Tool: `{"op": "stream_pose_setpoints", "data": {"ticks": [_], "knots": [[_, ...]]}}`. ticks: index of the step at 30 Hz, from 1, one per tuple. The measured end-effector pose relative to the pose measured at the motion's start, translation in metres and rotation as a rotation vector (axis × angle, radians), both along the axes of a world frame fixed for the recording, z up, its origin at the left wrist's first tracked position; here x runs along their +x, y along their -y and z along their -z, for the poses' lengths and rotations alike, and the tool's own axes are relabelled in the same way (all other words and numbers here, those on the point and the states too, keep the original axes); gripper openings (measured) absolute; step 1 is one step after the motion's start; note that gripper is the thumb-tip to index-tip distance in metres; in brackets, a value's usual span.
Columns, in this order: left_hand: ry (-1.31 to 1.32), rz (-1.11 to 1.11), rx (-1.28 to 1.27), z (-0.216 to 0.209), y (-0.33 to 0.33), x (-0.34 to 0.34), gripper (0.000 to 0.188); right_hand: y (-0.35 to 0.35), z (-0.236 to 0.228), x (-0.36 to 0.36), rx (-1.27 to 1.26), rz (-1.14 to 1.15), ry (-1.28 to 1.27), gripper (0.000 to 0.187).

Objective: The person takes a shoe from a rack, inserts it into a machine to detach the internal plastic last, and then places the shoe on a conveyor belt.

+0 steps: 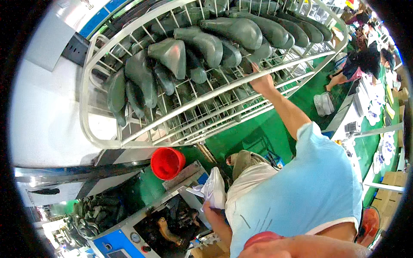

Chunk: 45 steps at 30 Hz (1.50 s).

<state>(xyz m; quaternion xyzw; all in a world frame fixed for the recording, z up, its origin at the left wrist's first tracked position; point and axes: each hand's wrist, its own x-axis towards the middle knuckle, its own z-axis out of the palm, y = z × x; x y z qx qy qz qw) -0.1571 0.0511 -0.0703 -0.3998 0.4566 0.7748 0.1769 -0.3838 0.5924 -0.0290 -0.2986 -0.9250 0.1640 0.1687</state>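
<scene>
My right hand (261, 81) reaches up to the white wire rack (189, 102), its fingers closed at a dark green shoe last (247, 65) among the others. The rack's front rail and neighbouring lasts hide part of that last. Rows of similar lasts, such as a large one (232, 32), hang over and between the wires. Low at my left side, my left hand (209, 207) grips a white shoe upper (214, 189). Part of the upper stands clear of the fingers, beside a machine's edge.
A red bucket (167, 163) stands below the rack on the green floor. Near my left arm is a blue-and-white machine (124, 241) with a gauge and dark items in its opening. More lasts lie heaped (92, 215) at far left. People work along a bench at right.
</scene>
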Motion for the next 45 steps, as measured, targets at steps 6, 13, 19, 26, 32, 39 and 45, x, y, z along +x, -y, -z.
{"op": "stream_pose_setpoints", "data": {"ticks": [6, 13, 19, 26, 32, 39, 45], "knots": [[0.017, -0.051, -0.129, -0.001, -0.005, 0.004, 0.051, -0.026, 0.03, -0.093, -0.153, -0.392, 0.171, 0.076], [0.012, -0.418, 0.016, 0.016, 0.034, 0.079, 0.044, -0.08, 0.151, -0.11, -0.537, -0.484, -0.324, 0.044], [-0.188, -0.795, -0.251, -0.021, 0.076, 0.293, 0.035, 0.236, 0.036, 0.006, 0.114, -0.59, 0.086, 0.064], [-0.065, -0.933, -0.769, -0.073, 0.071, 0.426, 0.021, 0.435, 0.023, 0.044, -0.242, -1.41, 0.359, 0.063], [1.125, -0.196, -1.047, 0.084, 0.091, 0.499, 0.051, 0.542, -0.01, 0.133, 0.065, -1.868, 0.621, 0.058], [1.041, -0.611, -1.171, 0.109, 0.024, 0.571, 0.055, 0.588, -0.03, 0.195, 0.273, -2.003, 1.088, 0.061], [1.063, -0.65, -1.141, 0.018, -0.116, 0.585, 0.045, 0.628, -0.022, 0.193, 0.438, -2.105, 0.901, 0.059]]}}
